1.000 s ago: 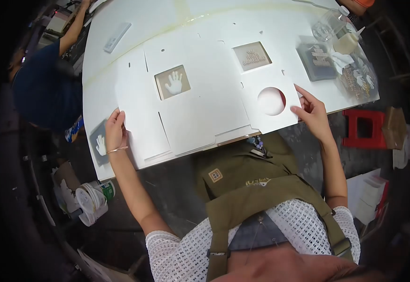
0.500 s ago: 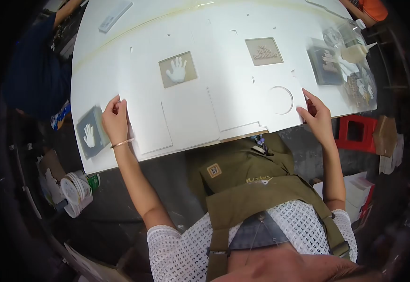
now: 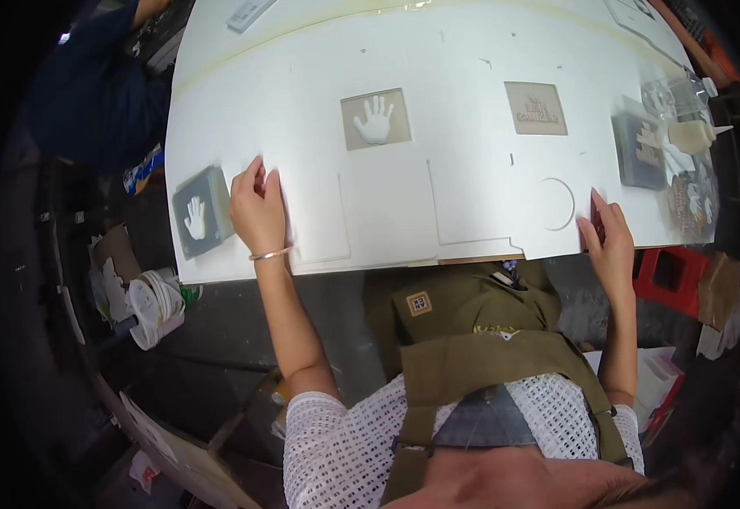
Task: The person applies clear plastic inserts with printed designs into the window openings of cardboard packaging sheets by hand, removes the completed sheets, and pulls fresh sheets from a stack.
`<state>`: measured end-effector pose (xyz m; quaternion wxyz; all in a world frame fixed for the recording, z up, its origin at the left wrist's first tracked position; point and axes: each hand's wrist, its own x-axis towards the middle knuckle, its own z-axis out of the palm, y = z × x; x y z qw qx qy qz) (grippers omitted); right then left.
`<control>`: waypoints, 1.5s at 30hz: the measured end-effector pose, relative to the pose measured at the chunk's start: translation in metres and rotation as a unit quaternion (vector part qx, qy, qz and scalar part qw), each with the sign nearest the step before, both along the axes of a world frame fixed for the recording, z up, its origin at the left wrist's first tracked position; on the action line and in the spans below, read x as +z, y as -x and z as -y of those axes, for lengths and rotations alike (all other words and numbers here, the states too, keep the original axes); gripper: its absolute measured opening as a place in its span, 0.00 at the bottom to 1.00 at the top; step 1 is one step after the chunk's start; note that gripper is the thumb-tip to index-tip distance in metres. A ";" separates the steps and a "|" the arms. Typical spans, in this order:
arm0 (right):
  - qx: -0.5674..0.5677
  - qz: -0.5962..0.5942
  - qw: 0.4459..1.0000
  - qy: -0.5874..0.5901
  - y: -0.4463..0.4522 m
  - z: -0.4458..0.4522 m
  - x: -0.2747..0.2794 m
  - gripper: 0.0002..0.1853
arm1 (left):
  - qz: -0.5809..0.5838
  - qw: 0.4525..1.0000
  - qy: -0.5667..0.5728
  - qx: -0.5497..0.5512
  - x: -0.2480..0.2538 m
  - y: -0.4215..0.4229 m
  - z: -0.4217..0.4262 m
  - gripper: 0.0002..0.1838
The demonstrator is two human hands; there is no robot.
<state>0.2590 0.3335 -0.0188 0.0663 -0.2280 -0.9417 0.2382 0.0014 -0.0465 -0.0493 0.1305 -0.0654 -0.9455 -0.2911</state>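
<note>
A large white sheet with cut-outs (image 3: pixel 391 199) lies flat along the near edge of the white table. Its upper openings frame a pale hand relief (image 3: pixel 374 121) and a beige plate with raised lettering (image 3: pixel 537 110). A round cut line shows near its right side. At the sheet's left edge rests my left hand (image 3: pixel 258 208), fingers loosely bent, thumb slightly apart. My right hand (image 3: pixel 609 237) is beside the right edge, thumb and index finger apart. Neither visibly grips the sheet.
A boxed hand relief (image 3: pixel 197 216) lies at the left. Another dark box (image 3: pixel 640 151), a nozzle bottle (image 3: pixel 691 136) and bagged pieces (image 3: pixel 692 204) are at the right. One person (image 3: pixel 90 93) is at the upper left, another at the upper right. A red stool (image 3: pixel 669 280) stands below.
The sheet, earlier raised at its edges, has come down flat on the table. Both my hands have loosened at its sides. The view has shifted, moving the scene rightward.
</note>
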 end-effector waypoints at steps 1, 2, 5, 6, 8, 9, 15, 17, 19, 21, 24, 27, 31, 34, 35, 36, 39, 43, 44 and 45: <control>-0.002 0.007 1.000 0.002 0.000 -0.002 0.002 0.22 | -0.008 1.000 0.005 -0.002 -0.001 -0.001 0.000 0.15; -0.009 0.004 1.000 -0.006 0.000 -0.004 0.005 0.22 | -0.017 1.000 0.007 -0.008 -0.002 0.000 0.000 0.15; 0.034 0.009 0.999 0.008 -0.001 -0.018 0.019 0.19 | -0.002 0.999 -0.025 -0.023 -0.005 0.003 0.005 0.15; 0.011 0.002 1.000 -0.011 -0.003 -0.032 0.026 0.19 | 0.014 0.998 -0.048 -0.032 -0.011 0.006 0.011 0.14; -0.052 -0.097 0.994 -0.025 -0.006 -0.062 0.037 0.15 | 0.042 0.996 -0.080 -0.025 -0.009 0.005 0.018 0.15; -0.094 -0.147 0.983 -0.048 -0.007 -0.084 0.039 0.13 | 0.037 0.994 -0.094 -0.026 0.004 0.000 0.015 0.15; -0.157 -0.147 0.977 0.013 0.016 -0.200 0.011 0.16 | 0.011 0.997 -0.069 -0.021 0.036 -0.007 0.017 0.13; -0.186 -0.162 0.965 0.086 0.033 -0.211 -0.003 0.17 | 0.006 0.997 -0.075 -0.031 0.039 -0.012 0.011 0.13; -0.206 -0.137 0.963 0.106 0.046 -0.209 0.005 0.14 | 0.012 0.998 -0.053 -0.045 0.046 -0.020 0.008 0.12; -0.226 -0.110 0.960 0.126 0.052 -0.213 -0.004 0.12 | 0.028 0.998 -0.046 -0.043 0.047 -0.027 0.007 0.12; -0.178 -0.090 0.966 0.163 0.045 -0.240 -0.014 0.09 | 0.030 0.997 -0.056 -0.051 0.048 -0.033 -0.007 0.12; -0.175 -0.115 0.966 0.149 0.039 -0.248 -0.019 0.08 | 0.037 0.991 -0.068 -0.109 0.054 -0.042 -0.040 0.12; -0.191 -0.043 0.980 -0.028 0.033 -0.220 0.006 0.07 | 0.009 0.961 -0.035 -0.276 0.062 -0.050 -0.094 0.12; -0.164 -0.174 0.964 -0.119 0.020 -0.211 0.019 0.08 | -0.007 0.917 -0.006 -0.399 0.067 -0.051 -0.133 0.13; -0.205 -0.192 0.958 -0.052 0.018 -0.201 0.035 0.08 | -0.001 0.889 0.000 -0.458 0.067 -0.051 -0.145 0.14; -0.197 -0.188 0.961 -0.051 0.016 -0.192 0.050 0.08 | 0.004 0.893 -0.001 -0.450 0.065 -0.050 -0.156 0.14; -0.228 -0.301 0.909 0.174 0.028 -0.165 0.066 0.08 | -0.017 0.857 0.001 -0.516 0.058 -0.049 -0.181 0.14; -0.107 -0.195 0.917 0.332 0.090 -0.092 0.035 0.07 | -0.031 0.835 0.025 -0.548 0.039 -0.047 -0.201 0.16; -0.062 -0.183 0.911 0.365 0.103 -0.086 0.019 0.07 | -0.034 0.835 0.031 -0.549 0.035 -0.047 -0.203 0.16; -0.075 -0.156 0.903 0.392 0.116 -0.078 0.016 0.06 | -0.031 0.830 0.032 -0.555 0.031 -0.047 -0.205 0.16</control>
